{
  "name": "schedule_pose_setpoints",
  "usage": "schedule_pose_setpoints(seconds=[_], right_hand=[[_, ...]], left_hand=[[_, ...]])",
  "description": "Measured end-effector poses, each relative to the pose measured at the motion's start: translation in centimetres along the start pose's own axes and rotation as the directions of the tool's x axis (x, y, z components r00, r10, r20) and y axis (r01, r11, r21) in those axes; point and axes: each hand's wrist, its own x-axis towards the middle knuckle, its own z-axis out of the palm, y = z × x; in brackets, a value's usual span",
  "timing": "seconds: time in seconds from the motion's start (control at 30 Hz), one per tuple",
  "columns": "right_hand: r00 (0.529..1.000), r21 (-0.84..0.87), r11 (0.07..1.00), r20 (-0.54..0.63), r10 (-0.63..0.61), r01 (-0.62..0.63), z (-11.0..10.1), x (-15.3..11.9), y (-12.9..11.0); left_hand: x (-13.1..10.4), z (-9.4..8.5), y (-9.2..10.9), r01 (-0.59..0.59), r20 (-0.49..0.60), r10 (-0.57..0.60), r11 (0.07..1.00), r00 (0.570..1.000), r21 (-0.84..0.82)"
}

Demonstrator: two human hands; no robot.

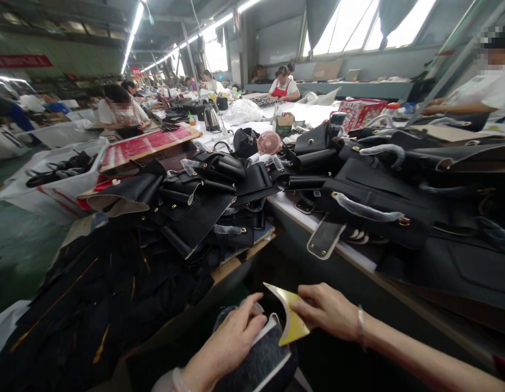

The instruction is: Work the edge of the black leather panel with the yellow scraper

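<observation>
My left hand [231,337] grips a dark grey fabric piece with a white edge [264,359] low in the view, in front of the table edge. My right hand [328,310] pinches a curved yellow strip [291,316] that bends down onto the same piece. The two hands sit close together, almost touching. A bracelet circles my right wrist.
Black leather bag parts and handles [358,185] lie heaped on the white table [291,209]. A pile of dark fabric [113,294] lies at the left. A pink fan [269,142], a kettle [212,117] and white bins [52,185] stand farther off. Other people work at the tables behind.
</observation>
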Motion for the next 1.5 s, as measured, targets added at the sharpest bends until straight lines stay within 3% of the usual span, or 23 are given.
schedule_pose_setpoints(seconds=[0.1,0.2,0.33,0.53,0.8,1.03,1.37,1.5], right_hand=[[0.985,-0.234,0.965,-0.092,-0.146,0.122,-0.8,2.0,-1.0],[0.937,-0.38,0.87,-0.023,-0.349,0.315,-1.4,3.9,-1.8],[0.856,-0.479,0.738,0.059,-0.513,0.476,-1.7,5.9,-2.3],[0.777,-0.541,0.616,0.117,-0.619,0.572,-1.3,7.2,-2.3],[0.741,-0.571,0.54,0.197,-0.642,0.619,-1.7,7.3,-3.0],[0.77,-0.585,0.553,0.212,-0.601,0.593,-1.1,6.6,-2.9],[0.901,-0.587,0.703,0.117,-0.417,0.402,0.5,3.7,-3.6],[0.932,-0.586,0.743,0.063,-0.356,0.323,1.6,2.2,-3.8]], left_hand=[[0.0,0.0,-0.2,0.038,0.013,-0.037,0.997,0.999,-0.065],[0.1,0.1,-0.6,0.057,0.009,-0.056,0.996,0.998,-0.071],[0.2,0.2,-1.0,0.015,-0.022,-0.016,1.0,1.0,-0.009],[0.3,0.2,-0.8,-0.009,-0.031,0.011,0.999,0.999,0.046],[0.0,0.3,-0.4,-0.096,-0.055,0.102,0.99,0.993,0.107],[-0.3,0.7,-0.2,-0.122,-0.059,0.135,0.976,0.989,0.18],[-1.0,1.2,-0.3,-0.144,-0.056,0.163,0.955,0.985,0.259],[-1.5,0.9,0.4,-0.094,-0.05,0.101,0.988,0.994,0.127]])
